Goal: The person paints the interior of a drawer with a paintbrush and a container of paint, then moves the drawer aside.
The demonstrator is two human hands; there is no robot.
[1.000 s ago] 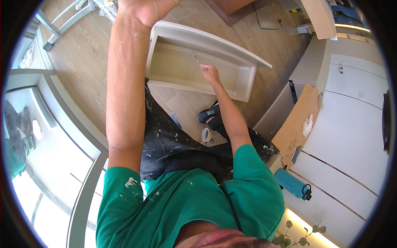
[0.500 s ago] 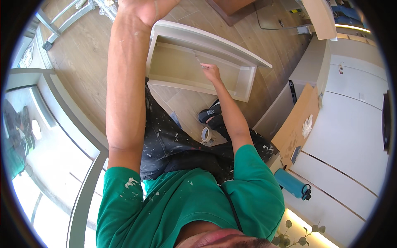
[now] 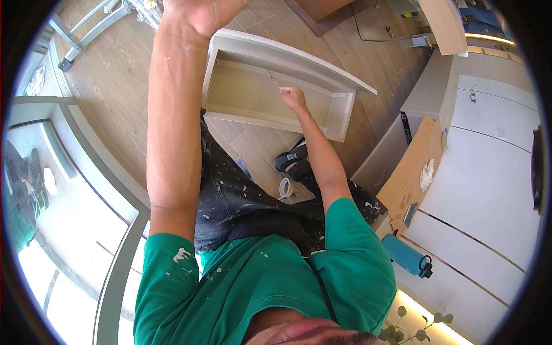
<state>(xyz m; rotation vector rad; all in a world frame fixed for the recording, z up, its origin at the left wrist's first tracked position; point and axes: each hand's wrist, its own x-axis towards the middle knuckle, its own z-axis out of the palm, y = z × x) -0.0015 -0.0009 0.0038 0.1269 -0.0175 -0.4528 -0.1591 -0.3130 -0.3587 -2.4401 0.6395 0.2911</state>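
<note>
In front of me a pale drawer-like box (image 3: pixel 238 92) lies on the floor, its hollow side up. My right hand (image 3: pixel 294 99) reaches over it, fingers closed around a slim, thin-bladed tool (image 3: pixel 272 77) whose tip points up and to the left, over the box's inside. Whether the tip touches the far wall of the box, I cannot tell. My left hand (image 3: pixel 204 16) is raised at the upper edge, past the box's left end. Only its palm and wrist show; the fingers lie outside the picture, and anything held there is hidden.
Between my legs a roll of tape (image 3: pixel 285 187) lies on the wooden floor (image 3: pixel 109 75). A teal bottle (image 3: pixel 407 255) and a cardboard sheet (image 3: pixel 411 178) are at my right, beside white cabinet fronts (image 3: pixel 483 155). A grey frame (image 3: pixel 123 276) stands at my left, with a metal ladder-like stand (image 3: pixel 86 37) beyond.
</note>
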